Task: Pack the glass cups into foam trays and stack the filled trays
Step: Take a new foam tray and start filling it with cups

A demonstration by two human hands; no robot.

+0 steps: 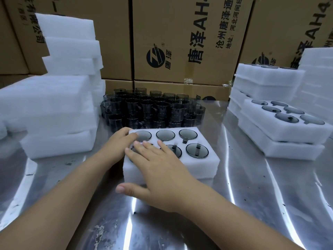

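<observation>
I see the foam tray at the table's centre, six round pockets holding dark glass cups. My right hand lies flat on its near-left part, fingers spread and released, covering one pocket. My left hand rests at the tray's 10 o'clock corner, fingers curled onto the edge; whether they grip it I cannot tell. Loose cups cluster at 12 o'clock. Filled trays stack at 2 o'clock, empty foam at 10 o'clock.
</observation>
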